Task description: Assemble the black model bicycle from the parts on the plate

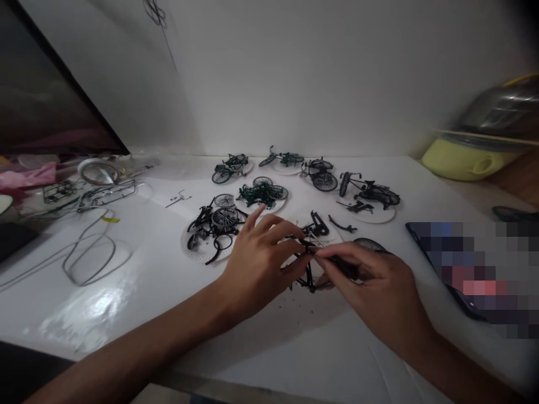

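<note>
Between my hands is a small black model bicycle frame [310, 279], low over the white table. My left hand [261, 255] is closed on the frame's upper part, thumb and fingertips pinching it while one finger points away. From the right, my right hand [374, 280] grips a slim screwdriver [347, 268] with a dark handle. Its thin metal shaft reaches to the frame near my left fingertips; the tip's exact contact is hidden. Just behind the hands, loose black parts [320, 223] lie on a paper plate. A grey wheel [370, 244] shows partly behind my right hand.
Paper plates hold black bicycle parts [225, 219], green parts [261, 193] and several model bicycles [320, 174] toward the wall. At right lies a tablet-like device [455, 292], its screen blurred out. Thin cable [112, 252], tape roll [99, 171] and a monitor [46, 84] stand left.
</note>
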A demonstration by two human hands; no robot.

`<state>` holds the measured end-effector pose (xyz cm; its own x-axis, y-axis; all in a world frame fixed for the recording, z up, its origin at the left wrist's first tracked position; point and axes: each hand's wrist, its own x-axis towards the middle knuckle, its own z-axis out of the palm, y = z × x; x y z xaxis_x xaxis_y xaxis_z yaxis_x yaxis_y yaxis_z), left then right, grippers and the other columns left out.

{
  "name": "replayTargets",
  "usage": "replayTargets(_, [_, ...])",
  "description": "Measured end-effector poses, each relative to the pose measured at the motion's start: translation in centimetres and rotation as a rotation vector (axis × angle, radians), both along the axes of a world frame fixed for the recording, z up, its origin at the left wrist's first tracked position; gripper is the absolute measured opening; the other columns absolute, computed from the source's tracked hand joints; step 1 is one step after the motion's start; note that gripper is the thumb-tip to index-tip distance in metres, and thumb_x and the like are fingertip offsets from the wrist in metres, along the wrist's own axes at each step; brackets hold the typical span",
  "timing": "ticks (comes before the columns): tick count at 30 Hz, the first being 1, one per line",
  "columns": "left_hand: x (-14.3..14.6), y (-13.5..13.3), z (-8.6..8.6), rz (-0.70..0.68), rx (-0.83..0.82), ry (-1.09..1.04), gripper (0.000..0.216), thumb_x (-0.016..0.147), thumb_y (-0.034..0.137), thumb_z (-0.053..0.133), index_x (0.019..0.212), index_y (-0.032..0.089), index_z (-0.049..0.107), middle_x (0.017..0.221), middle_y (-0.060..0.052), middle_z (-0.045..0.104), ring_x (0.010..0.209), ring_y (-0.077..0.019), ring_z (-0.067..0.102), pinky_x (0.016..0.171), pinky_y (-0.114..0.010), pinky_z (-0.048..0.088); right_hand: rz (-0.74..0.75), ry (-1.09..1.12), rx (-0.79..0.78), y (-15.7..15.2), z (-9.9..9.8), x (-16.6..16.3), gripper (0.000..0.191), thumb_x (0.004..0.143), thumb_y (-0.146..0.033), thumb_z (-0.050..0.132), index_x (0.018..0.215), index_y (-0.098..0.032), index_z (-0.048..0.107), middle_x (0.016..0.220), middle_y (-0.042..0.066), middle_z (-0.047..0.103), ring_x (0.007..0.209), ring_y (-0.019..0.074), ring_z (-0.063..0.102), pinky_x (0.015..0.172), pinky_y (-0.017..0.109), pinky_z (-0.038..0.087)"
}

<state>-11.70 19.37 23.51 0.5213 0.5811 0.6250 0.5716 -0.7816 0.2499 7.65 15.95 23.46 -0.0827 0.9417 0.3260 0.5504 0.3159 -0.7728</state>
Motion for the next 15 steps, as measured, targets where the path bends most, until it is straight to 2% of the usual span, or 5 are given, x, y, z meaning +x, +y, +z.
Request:
replayTargets(2, [0.16, -0.24, 0.06, 0.031, 0.014, 0.019, 0.018, 0.096, 0.023, 0.058, 0.083, 0.020, 0.069, 0.105, -0.002, 0.071, 0.104, -0.0210, 0.062, 0.120, -0.061, 0.021, -0.007, -0.033, 0.021, -0.03, -0.04, -0.15, 0.006, 0.085, -0.021, 0.067, 0.087, -0.025, 0.071, 0.073, -0.002, 0.076, 0.060, 0.0156, 0.073, 0.054, 0.023, 0.057])
replayTargets(5, [0.29, -0.49, 0.04, 0.021, 0.010, 0.007, 0.017, 0.096, 0.018, 0.057, 0.084, 0.019, 0.069, 0.106, -0.002, 0.070, 0.107, -0.0204, 0.062, 0.122, -0.063, 0.013, -0.031, -0.027, -0.002, -0.06, 0.18, -0.35, 0.006, 0.084, -0.020, 0.067, 0.086, -0.024, 0.070, 0.070, -0.001, 0.075, 0.058, 0.0173, 0.073, 0.050, 0.024, 0.056])
replayTargets(11, [0.46, -0.47, -0.31, -0.008, -0.049, -0.079, 0.016, 0.094, 0.013, 0.057, 0.084, 0.017, 0.070, 0.107, -0.003, 0.069, 0.100, -0.0164, 0.065, 0.123, -0.056, 0.022, -0.049, 0.009, -0.037, -0.10, 0.58, -0.37, 0.006, 0.084, -0.021, 0.065, 0.085, -0.024, 0.069, 0.073, 0.000, 0.077, 0.062, 0.0191, 0.075, 0.048, 0.024, 0.056])
replayTargets(15, [0.57, -0.23, -0.65, -0.006, -0.136, -0.149, 0.011, 0.091, 0.015, 0.062, 0.088, 0.019, 0.071, 0.108, -0.004, 0.069, 0.099, -0.0181, 0.066, 0.119, -0.056, 0.029, -0.048, 0.015, -0.014, 0.01, 0.47, -0.30, 0.005, 0.084, -0.021, 0.067, 0.086, -0.025, 0.070, 0.073, -0.001, 0.076, 0.062, 0.0175, 0.074, 0.049, 0.023, 0.055])
